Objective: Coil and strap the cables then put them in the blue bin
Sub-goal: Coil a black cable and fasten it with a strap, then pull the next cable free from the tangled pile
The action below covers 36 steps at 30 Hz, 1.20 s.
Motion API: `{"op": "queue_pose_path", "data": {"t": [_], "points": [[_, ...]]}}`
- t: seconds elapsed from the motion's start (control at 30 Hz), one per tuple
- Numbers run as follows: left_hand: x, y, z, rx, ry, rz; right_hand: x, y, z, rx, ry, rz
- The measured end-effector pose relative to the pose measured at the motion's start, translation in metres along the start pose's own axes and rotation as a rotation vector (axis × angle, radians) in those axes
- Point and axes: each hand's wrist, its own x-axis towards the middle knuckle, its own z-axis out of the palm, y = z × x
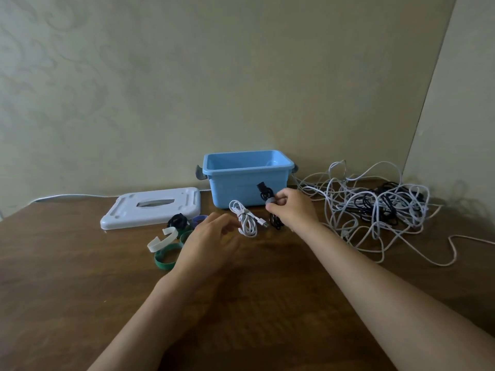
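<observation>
At a brown wooden table (80, 277), the right hand (292, 207) pinches a coiled black cable (269, 207) at its grey strap (271, 201), thumb and fingers closed around the band so the loops hang above and below the grip rather than springing apart. It is held just in front of the blue bin (246, 180), which stands open against the wall, seemingly still without a cable inside (only part of its floor shows from here).

The left hand (211, 239) hovers beside a coiled white cable (246, 219) lying on the table, fingers loosely curled and holding nothing, apparently ready to take that bundle next. Whether the white coil is strapped cannot be made out.

Spare straps (167, 245) in green, white and black sit clustered at the left within easy reach, just in front of the bin's pale lid (152, 207), set aside flat. To the right, well apart from the finished coils, a tangle of white and black cables (380, 207) waits; most of the job looks to lie ahead.
</observation>
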Motion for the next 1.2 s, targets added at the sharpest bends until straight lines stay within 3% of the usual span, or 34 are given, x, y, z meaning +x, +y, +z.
{"op": "queue_pose_path", "data": {"t": [0.3, 0.53, 0.8, 1.2], "points": [[0.001, -0.005, -0.002, 0.006, -0.01, 0.009, 0.009, 0.0, 0.011, -0.123, -0.198, -0.081], [0.0, 0.0, 0.001, 0.032, -0.021, 0.02, -0.012, 0.026, -0.064, -0.443, -0.138, -0.225], [-0.005, 0.008, 0.006, 0.042, -0.094, 0.055, -0.04, 0.077, -0.123, -0.696, -0.35, -0.131], [-0.006, 0.014, 0.004, 0.061, -0.142, 0.129, -0.046, 0.088, -0.118, -0.783, -0.24, -0.293]]}}
